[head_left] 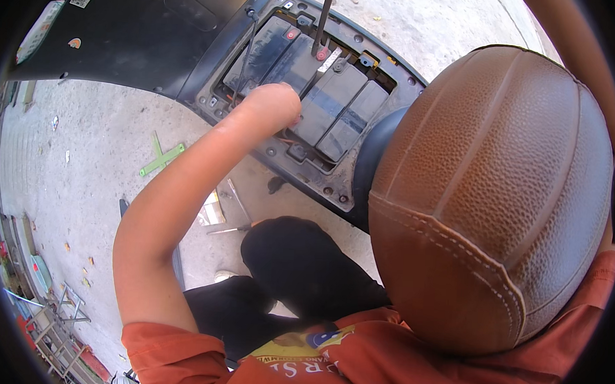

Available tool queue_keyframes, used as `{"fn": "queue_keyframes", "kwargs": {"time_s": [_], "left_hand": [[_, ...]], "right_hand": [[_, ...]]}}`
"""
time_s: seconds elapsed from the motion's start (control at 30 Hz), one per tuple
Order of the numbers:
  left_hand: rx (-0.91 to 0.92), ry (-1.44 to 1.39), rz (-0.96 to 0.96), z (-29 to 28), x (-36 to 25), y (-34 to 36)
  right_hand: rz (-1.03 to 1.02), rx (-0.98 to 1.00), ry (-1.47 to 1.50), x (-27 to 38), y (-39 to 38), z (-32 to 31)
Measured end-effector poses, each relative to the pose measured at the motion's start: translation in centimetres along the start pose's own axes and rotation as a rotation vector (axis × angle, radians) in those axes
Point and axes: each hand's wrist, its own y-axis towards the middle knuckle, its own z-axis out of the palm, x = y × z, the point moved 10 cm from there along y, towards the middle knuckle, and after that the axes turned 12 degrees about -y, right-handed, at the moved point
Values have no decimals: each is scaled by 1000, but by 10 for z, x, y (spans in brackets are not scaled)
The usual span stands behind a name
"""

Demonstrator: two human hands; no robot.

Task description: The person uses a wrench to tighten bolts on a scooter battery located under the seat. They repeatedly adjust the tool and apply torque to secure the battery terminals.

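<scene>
My left hand point(275, 107) is closed over the near edge of a battery compartment, its fingers curled down and mostly hidden; what they hold, if anything, does not show. Several dark grey batteries point(328, 100) sit side by side there. From the top edge, a long thin dark rod point(325, 18) reaches down to a red-ringed terminal point(322, 54) on one battery. Its upper end is out of view. My right arm point(575, 39) runs up behind the brown seat and leaves the picture, so the right hand is not seen.
The raised brown leather seat point(487, 165) fills the right side. A dark plastic panel point(150, 34) stands at the upper left. On the concrete lie a green bar-shaped piece point(163, 159), a flat package point(212, 208) and thin tools point(237, 197). My knee point(298, 253) is close below the compartment.
</scene>
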Motion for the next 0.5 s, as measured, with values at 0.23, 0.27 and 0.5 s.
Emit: {"fn": "queue_keyframes", "kwargs": {"time_s": [0.23, 0.27, 0.5], "left_hand": [[-158, 77, 125, 3, -4, -10], [-166, 96, 158, 5, -4, -10], [-249, 138, 277, 11, -4, -18]], "right_hand": [[7, 2, -11, 7, 1, -1], [10, 2, -7, 8, 1, -1], [-23, 11, -19, 14, 1, 0]]}}
